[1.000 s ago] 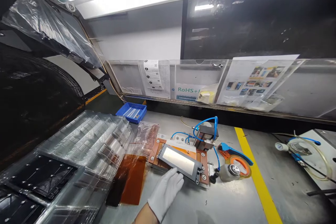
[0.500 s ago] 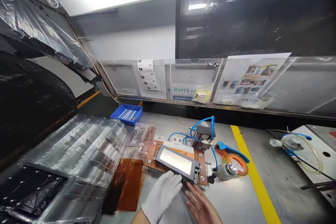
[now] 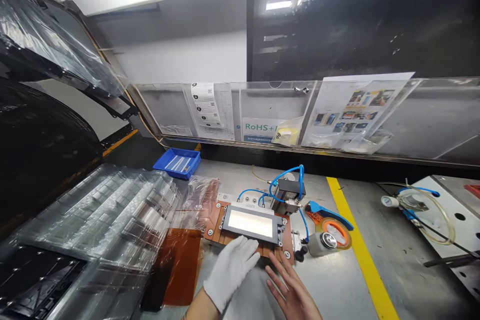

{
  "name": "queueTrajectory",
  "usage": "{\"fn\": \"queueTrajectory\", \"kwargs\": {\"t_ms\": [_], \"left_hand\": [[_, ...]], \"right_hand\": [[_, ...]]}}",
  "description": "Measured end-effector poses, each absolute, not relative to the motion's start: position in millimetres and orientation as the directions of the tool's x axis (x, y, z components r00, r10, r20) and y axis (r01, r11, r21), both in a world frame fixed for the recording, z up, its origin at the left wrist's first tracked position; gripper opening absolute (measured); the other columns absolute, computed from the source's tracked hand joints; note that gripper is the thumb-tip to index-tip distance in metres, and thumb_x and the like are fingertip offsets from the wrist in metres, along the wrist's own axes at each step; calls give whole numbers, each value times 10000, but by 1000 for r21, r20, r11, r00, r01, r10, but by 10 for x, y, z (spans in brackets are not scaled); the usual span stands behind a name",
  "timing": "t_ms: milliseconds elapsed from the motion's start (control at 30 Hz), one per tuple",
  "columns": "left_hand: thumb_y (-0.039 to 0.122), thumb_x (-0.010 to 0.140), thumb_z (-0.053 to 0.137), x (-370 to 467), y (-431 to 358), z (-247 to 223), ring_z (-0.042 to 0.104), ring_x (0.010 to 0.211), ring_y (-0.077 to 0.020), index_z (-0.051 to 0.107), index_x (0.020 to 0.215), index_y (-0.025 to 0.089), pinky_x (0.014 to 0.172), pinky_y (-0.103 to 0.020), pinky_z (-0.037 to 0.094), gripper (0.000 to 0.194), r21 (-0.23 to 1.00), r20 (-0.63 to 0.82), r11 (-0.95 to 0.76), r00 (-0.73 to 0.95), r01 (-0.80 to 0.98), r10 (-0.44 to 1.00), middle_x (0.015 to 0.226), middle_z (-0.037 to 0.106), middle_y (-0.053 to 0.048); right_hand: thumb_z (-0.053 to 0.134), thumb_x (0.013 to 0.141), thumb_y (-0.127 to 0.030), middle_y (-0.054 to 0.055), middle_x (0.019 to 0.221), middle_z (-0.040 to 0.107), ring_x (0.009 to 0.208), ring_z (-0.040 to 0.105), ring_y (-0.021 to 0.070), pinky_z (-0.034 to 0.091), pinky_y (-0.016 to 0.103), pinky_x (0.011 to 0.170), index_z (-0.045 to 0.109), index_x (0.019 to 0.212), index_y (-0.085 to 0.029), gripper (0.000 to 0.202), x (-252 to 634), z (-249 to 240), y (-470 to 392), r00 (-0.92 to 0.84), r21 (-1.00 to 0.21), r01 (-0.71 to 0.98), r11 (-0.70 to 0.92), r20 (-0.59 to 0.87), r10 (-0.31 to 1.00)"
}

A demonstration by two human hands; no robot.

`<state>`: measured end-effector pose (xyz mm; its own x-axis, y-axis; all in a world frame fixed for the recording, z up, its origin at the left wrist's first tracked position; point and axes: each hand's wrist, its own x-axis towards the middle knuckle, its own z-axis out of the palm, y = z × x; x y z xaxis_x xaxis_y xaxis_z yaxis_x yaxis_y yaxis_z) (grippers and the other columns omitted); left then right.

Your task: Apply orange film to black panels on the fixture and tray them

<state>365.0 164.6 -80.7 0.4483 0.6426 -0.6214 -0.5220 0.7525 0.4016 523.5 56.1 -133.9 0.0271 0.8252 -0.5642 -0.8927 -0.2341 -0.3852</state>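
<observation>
The framed panel (image 3: 250,223) is seated on the brown fixture (image 3: 212,225) on the table (image 3: 311,280), with its near edge just beside the gloved left hand (image 3: 231,269), whose fingers are extended and close together. The bare right hand (image 3: 290,287) is held near the fixture's front edge, its fingers spread and gripping nothing.

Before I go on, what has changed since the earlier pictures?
The flat panel has turned on the brown fixture: its right end swung away from the person, so it lies straighter. The bare right hand has come into view. Nothing was visibly grasped or let go. The gloved left hand stays beside the panel; the blue bin and tape roll stay put.
</observation>
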Motion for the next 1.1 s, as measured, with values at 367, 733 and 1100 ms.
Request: {"fn": "queueTrajectory", "kwargs": {"t_ms": [367,733,1100], "left_hand": [[337,758,706,3605,1922,-886,587,1128,-360,731,1016,148,1122,-568,302,321,902,-430,368,394,226,812,1109,675,-173],[434,866,604,3911,2059,-1036,222,1474,-349,664,1246,206,1214,-496,-55,447,809,-17,-307,542,501,840,1409,535,-149],[417,917,446,3189,2339,-1079,470,1255,-381,424,1444,39,1095,-520,303,649,704,-167,22,136,710,976,1405,438,-267]], "right_hand": [[508,877,-662,138,1323,574,1025,651,244,539,338,882,605,1308,-210,632,5873,-1632,437,369,-895,222,-387,-291,883],[412,867,-578,104,1400,534,1202,572,318,473,487,992,564,1318,-204,606,6152,-1595,698,327,-723,627,-288,-91,940],[497,792,-619,158,1276,565,996,634,313,506,454,837,647,1240,-203,630,5945,-1431,715,385,-819,468,-331,-148,911]]}}
